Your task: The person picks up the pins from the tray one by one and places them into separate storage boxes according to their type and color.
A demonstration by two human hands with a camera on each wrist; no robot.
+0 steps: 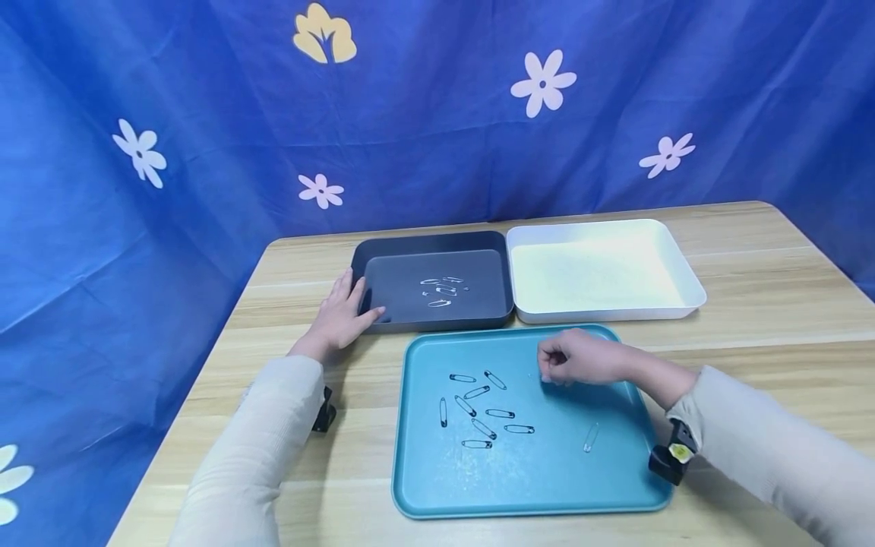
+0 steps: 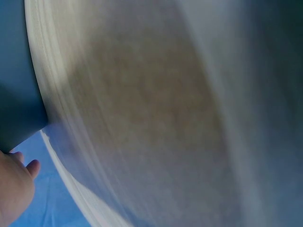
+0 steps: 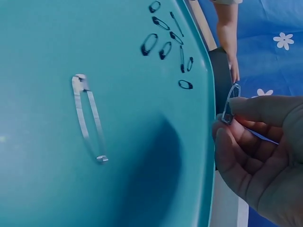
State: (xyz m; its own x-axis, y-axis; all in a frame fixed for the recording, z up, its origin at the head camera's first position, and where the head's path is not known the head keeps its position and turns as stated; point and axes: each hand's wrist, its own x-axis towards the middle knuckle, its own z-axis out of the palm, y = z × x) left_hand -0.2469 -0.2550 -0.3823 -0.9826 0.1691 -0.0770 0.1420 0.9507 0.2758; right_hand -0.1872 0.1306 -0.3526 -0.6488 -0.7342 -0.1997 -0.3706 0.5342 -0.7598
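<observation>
Between thumb and fingers, my right hand (image 1: 577, 357) pinches a silver safety pin (image 3: 229, 105) above the teal tray (image 1: 547, 486). One more silver safety pin (image 1: 591, 437) lies on the tray's right part, and several black safety pins (image 1: 480, 429) are scattered over its left and middle. With fingers spread, my left hand (image 1: 338, 319) rests on the left edge of the dark grey tray (image 1: 403, 315). Several silver safety pins (image 1: 446, 290) lie in that dark tray. The left wrist view is mostly a blurred sleeve and table, with part of the left hand (image 2: 14, 189) at the lower left.
A white tray (image 1: 595, 285) stands right beside the dark one, behind the teal tray. All sit on a wood-grain table (image 1: 766, 281). A blue curtain with flowers (image 1: 424, 114) hangs behind the table's far edge and along its left side.
</observation>
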